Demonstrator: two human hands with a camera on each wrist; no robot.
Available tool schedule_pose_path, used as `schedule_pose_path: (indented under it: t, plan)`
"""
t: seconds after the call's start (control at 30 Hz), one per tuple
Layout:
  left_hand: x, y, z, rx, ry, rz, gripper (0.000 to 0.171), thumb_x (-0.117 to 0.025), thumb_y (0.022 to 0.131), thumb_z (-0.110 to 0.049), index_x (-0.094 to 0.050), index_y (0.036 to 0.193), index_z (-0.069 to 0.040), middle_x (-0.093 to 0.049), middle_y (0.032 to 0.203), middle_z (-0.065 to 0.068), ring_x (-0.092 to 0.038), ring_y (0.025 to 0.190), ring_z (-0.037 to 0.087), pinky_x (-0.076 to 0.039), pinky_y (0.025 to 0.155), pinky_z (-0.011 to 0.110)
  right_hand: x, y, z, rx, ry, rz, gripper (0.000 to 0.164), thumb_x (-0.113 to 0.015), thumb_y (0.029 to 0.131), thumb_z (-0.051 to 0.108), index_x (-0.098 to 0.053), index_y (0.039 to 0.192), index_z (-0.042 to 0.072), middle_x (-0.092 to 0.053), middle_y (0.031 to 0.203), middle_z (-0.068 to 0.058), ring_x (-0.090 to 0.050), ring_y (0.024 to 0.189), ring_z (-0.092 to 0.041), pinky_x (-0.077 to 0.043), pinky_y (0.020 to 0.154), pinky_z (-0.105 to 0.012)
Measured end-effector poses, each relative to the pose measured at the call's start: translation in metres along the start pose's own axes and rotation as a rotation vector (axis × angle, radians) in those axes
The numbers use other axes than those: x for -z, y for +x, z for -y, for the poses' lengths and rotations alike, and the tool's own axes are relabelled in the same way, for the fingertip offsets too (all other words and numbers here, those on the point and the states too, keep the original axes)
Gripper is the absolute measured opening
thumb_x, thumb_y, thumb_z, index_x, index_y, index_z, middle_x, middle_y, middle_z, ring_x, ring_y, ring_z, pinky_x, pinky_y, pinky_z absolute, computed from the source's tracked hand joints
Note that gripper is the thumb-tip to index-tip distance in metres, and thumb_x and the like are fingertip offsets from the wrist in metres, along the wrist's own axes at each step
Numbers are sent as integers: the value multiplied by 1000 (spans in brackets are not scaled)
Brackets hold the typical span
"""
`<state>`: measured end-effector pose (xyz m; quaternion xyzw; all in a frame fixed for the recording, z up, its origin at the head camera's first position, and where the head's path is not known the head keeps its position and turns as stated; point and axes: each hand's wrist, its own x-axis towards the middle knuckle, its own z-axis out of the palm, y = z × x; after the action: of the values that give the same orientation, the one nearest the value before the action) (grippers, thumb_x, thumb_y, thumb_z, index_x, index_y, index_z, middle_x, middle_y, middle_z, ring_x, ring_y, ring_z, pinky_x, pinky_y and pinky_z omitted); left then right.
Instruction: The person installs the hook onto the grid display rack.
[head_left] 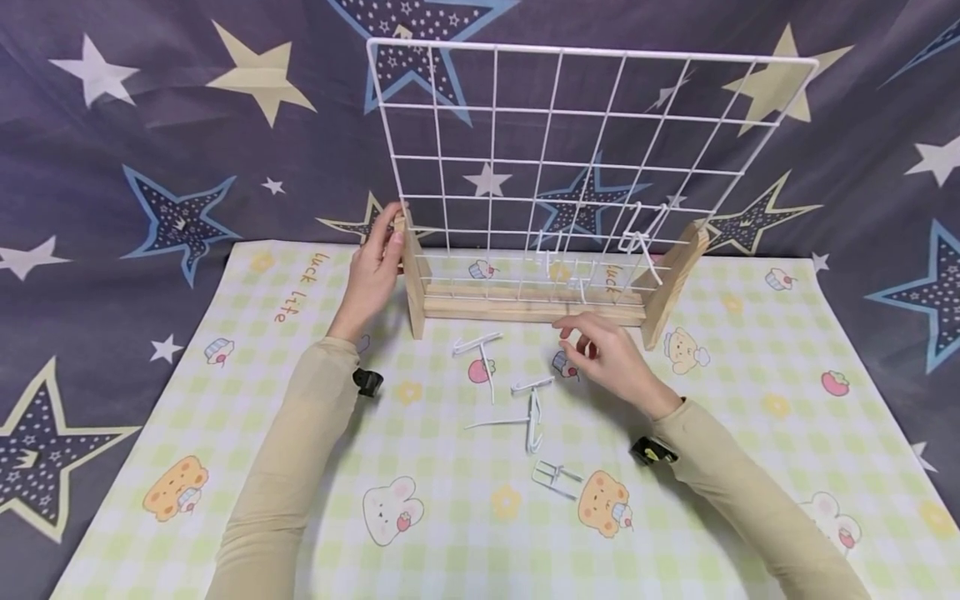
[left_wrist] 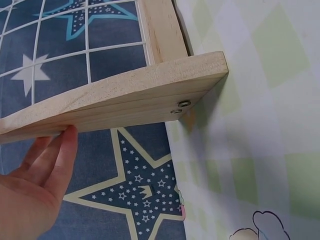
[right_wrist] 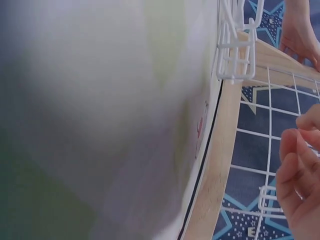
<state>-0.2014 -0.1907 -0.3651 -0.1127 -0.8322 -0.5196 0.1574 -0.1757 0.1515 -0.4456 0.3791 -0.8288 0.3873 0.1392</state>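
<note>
A white wire grid stands upright between wooden side panels, joined by a low wooden rail. My left hand holds the left side panel near its upper end; in the left wrist view its fingers reach the panel's edge, partly hidden behind it. My right hand hovers by the rail, fingers bent and holding nothing visible. Just above it a small white hook shows on the grid. Further white hooks hang at the grid's lower right, with another left of them.
Several loose white wire hooks lie on the checked tablecloth, among them a long one, a forked one and a small one. A dark star-patterned curtain hangs behind the table.
</note>
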Motion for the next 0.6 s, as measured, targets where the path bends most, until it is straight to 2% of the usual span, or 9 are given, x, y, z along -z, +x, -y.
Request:
schedule_pose_path:
  t: [0.27,0.4,0.6]
  plan:
    - [2,0,2,9,8,20,41,-37,106,-17,-37,147,-9,-57,122,26,-64,94,37,-60,79,40,-11,7,2,39,-4,128,28,-68,84,0,-66,112,5,-66,95,-5,-59,67,-9,-54,54,-23]
    - [3,0,2,3,2,21,41,-38,106,-16,-37,147,-9,-57,120,27,-64,94,38,-60,79,38,-15,8,6,30,10,199,28,-70,85,1,-66,112,6,-66,94,-4,-59,70,-9,-54,56,-22]
    - [3,1,3,5,-20,31,42,-38,106,-18,-36,147,-10,-57,119,27,-64,96,39,-60,78,40,-16,5,12,-53,192,362,26,-68,86,-3,-66,111,1,-68,92,-4,-59,68,-10,-55,57,-24]
